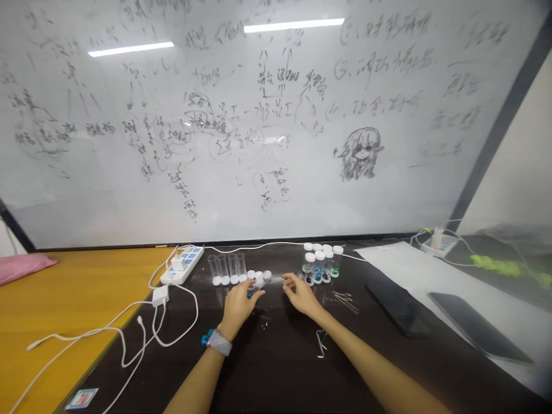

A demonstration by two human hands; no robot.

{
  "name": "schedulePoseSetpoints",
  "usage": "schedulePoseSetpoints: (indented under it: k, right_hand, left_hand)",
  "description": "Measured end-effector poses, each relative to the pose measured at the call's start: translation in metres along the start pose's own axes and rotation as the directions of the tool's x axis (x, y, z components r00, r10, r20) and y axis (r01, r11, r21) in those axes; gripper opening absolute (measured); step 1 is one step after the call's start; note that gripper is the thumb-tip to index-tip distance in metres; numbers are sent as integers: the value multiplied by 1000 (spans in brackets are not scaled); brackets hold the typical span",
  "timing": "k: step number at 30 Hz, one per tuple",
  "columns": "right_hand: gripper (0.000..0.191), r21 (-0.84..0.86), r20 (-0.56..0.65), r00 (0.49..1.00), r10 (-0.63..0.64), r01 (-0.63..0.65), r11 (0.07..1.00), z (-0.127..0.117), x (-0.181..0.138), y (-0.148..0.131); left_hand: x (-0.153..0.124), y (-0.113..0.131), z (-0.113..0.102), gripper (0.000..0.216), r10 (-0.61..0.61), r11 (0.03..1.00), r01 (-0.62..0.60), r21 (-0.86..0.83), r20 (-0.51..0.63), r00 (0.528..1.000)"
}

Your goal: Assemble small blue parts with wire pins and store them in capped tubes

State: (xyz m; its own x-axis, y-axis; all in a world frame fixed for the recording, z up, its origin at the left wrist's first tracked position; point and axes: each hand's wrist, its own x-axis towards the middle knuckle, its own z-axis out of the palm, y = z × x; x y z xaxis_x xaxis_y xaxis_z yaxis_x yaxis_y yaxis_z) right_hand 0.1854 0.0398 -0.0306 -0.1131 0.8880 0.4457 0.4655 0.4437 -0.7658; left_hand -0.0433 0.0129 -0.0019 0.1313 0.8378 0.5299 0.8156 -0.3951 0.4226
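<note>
Your left hand (239,305) lies near the worktop's (276,356) back edge, its grip closed round a small vial (262,280) tipped on its side, with something blue between the fingers. Your right hand (301,294) sits just beside it, fingers curled; whether that grip holds anything cannot be told. Empty tubes (226,268) stand behind the left hand, capped vials (321,263) behind the right.

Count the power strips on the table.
2. One power strip lies at the left, by the orange tabletop; the other sits far right, beyond the white sheet. None seems hidden.
</note>
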Motion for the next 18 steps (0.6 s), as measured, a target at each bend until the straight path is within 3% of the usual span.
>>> schedulePoseSetpoints:
  k: [2,5,10,13,16,18]
  right_hand:
    - [40,-165,148,988,-34,59,985,8,10,4]
    - [46,-350,249,964,-93,179,919,21,30,3]
    - [10,-412,248,967,-62,163,896,33,45,-4]
    - [7,-319,243,963,-114,190,928,26,31,-2]
    - [9,-18,163,972,-171,176,984,12,10,0]
    - [25,117,83,985,-154,144,983,5,0,0]
  left_hand:
    - [1,-1,-1,33,-20,1000,20,22,-7,1000]
    - [0,-1,-3,32,-35,998,34,59,5,999]
    - [-1,2,-4,32,-78,990,72,121,49,996]
    - [-2,5,-4,33,-96,983,82,167,79,992]
    - [-4,8,-3,34,-57,982,37,183,105,993]
    - [-5,9,-3,34,-23,984,1,176,121,992]
